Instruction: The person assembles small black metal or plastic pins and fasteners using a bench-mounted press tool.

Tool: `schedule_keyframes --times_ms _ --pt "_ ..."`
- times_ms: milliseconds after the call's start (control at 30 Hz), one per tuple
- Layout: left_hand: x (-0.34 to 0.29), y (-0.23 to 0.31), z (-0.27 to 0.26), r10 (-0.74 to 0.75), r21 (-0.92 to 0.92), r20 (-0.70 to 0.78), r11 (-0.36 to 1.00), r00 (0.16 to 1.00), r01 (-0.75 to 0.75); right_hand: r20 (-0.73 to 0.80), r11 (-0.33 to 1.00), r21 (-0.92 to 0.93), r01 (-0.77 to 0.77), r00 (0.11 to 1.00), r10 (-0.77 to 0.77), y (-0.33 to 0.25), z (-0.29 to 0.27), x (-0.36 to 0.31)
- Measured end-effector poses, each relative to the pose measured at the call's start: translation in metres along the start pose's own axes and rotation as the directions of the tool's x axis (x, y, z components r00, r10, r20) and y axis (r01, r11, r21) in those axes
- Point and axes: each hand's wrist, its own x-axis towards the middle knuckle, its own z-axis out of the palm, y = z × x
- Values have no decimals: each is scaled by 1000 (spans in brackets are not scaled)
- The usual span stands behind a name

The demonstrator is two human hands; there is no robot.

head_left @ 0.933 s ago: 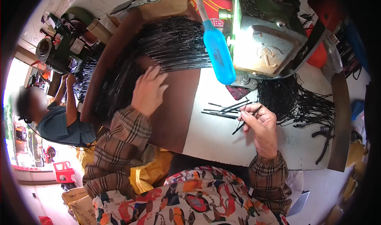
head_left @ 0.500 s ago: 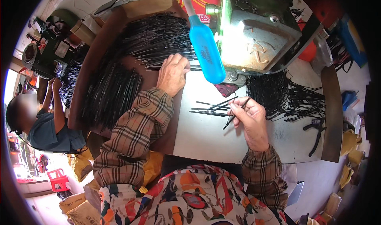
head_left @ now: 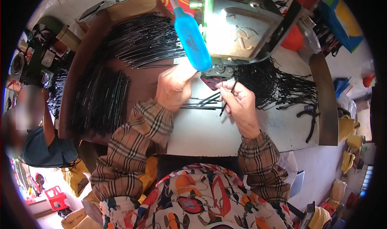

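Observation:
My left hand [head_left: 174, 85] rests on the white table [head_left: 201, 128] just under a blue handle [head_left: 192, 39], its fingers curled near a few thin black rods [head_left: 201, 102]. My right hand [head_left: 238, 102] holds one thin black rod upright between its fingers, right below the grey metal machine [head_left: 246, 31]. Whether the left hand grips a rod is hidden by its own back.
Heaps of black rods lie on a brown board at left [head_left: 100, 100] and further back [head_left: 145, 39]. A tangle of bent black wire pieces [head_left: 278, 85] sits right of the machine, with black pliers [head_left: 308, 116] beside it. Another person [head_left: 36, 140] sits at far left.
My left hand has moved right from the rod heap on the brown board to the spot under the blue handle. My right hand has risen toward the machine with a rod.

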Motion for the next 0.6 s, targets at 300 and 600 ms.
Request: schedule_keyframes --times_ms 300,600 --pt "-18 44 7 -726 -651 519 7 452 759 -100 980 -123 157 981 -169 8 9 9" --pt "-27 47 15 -686 -714 571 -144 451 685 -57 980 -75 185 980 -189 21 7 12"
